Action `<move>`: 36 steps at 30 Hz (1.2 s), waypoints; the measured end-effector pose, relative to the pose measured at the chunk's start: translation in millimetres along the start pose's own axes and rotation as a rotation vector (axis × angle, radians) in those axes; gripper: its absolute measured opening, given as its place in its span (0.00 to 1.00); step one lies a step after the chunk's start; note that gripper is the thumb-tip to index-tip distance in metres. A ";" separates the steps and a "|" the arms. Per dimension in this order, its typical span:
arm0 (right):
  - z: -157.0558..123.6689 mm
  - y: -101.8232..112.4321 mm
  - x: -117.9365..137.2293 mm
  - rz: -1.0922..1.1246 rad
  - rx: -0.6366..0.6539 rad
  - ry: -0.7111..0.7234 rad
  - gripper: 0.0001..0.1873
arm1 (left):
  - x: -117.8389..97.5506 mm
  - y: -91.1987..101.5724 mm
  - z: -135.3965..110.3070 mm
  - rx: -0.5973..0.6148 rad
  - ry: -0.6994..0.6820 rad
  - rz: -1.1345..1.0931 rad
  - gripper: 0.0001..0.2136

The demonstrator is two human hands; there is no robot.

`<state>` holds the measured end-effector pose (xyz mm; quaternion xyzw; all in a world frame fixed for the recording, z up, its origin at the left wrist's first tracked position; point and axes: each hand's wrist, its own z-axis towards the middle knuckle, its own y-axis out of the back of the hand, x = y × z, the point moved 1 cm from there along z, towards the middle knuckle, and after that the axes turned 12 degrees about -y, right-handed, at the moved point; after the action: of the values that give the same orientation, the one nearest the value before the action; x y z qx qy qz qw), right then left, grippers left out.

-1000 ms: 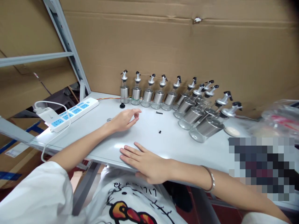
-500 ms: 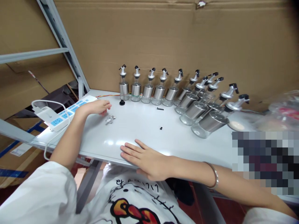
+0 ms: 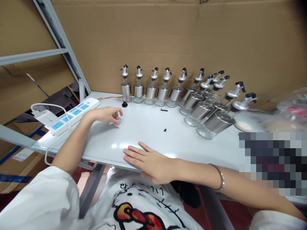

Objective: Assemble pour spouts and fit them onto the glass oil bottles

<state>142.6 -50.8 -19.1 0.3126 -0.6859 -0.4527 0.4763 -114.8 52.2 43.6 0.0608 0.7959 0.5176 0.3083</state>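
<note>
My left hand (image 3: 107, 115) hovers over the left part of the table with its fingers curved and apart. Just past its thumb is a small silvery part (image 3: 120, 120), mostly covered by the hand; no grip on it shows. My right hand (image 3: 152, 164) lies flat on the front edge of the table, fingers stretched out, holding nothing. Beyond the left hand sits a black stopper (image 3: 124, 104). A thin black strip (image 3: 164, 110) and a tiny black piece (image 3: 165, 130) lie on the white tabletop (image 3: 144, 127).
Several glass oil bottles (image 3: 163, 93) with steel sleeves and pour spouts stand in a curved row at the back and right. A power strip (image 3: 76, 112) with a white cable lies at the left. Clear plastic bags (image 3: 287, 111) and a pale round dish (image 3: 243, 126) are at the right.
My left hand has moved to the right and its fingers have spread over the silvery part, which was in plain view before. My right hand has stayed in place.
</note>
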 end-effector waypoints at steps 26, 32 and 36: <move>0.5 -0.3 0.5 -0.031 -0.043 0.010 0.38 | -76.8 -100.7 46.6 -0.422 -0.619 -0.718 0.03; 1.2 -0.8 -0.1 -0.037 -0.060 0.019 0.39 | -81.7 -100.0 41.8 -0.399 -0.763 -0.319 0.04; 0.9 -1.8 -1.9 -0.018 -0.068 0.028 0.39 | -77.8 -100.8 43.9 -0.446 -0.784 -0.336 0.12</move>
<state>142.3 -49.6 -21.5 0.3087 -0.6605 -0.4758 0.4920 -5.7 8.3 -22.0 0.0543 0.4882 0.5566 0.6700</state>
